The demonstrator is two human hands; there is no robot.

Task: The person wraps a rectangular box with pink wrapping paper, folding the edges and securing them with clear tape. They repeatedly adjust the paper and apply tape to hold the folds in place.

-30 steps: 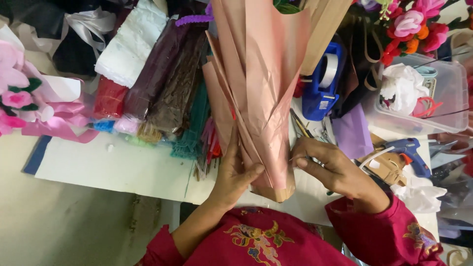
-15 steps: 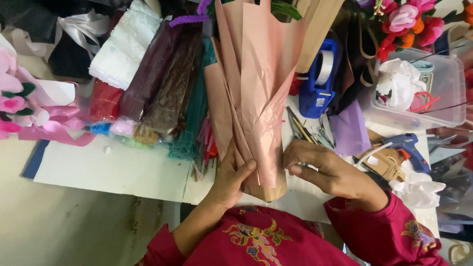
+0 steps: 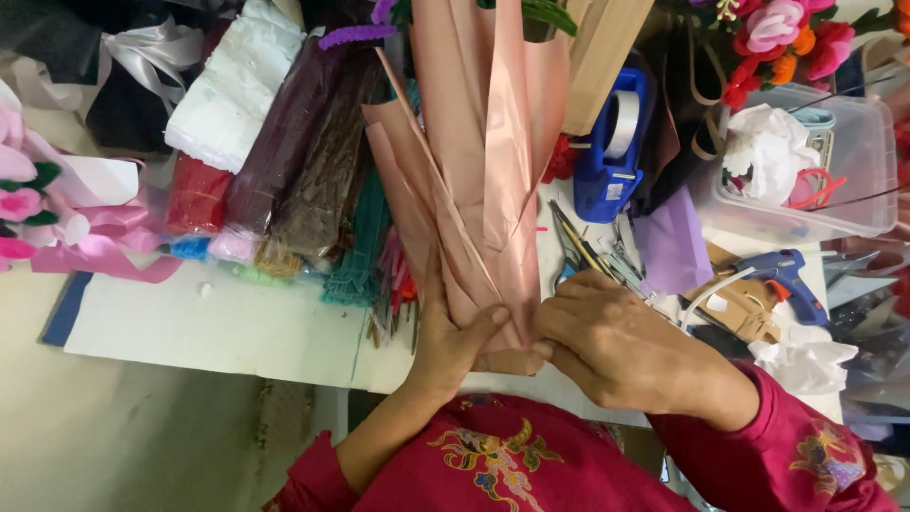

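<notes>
A bouquet wrapped in shiny pink paper (image 3: 479, 152) stands upright over the white table (image 3: 218, 322), its folds fanning upward. My left hand (image 3: 453, 339) grips the narrow bottom of the wrap from the left, thumb across the front. My right hand (image 3: 607, 339) presses against the same lower end from the right, fingers curled at the wrap's base. Both sleeves are red with embroidery.
Bundles of pipe cleaners and packets (image 3: 303, 171) lie left of the wrap. A blue tape dispenser (image 3: 611, 142), scissors and tools (image 3: 592, 251), a blue glue gun (image 3: 782, 275), a clear plastic box (image 3: 806, 161) and pink flowers (image 3: 777, 33) sit right.
My right hand has moved left and closed in on the base of the wrap, meeting my left hand there. The bouquet has stayed upright.
</notes>
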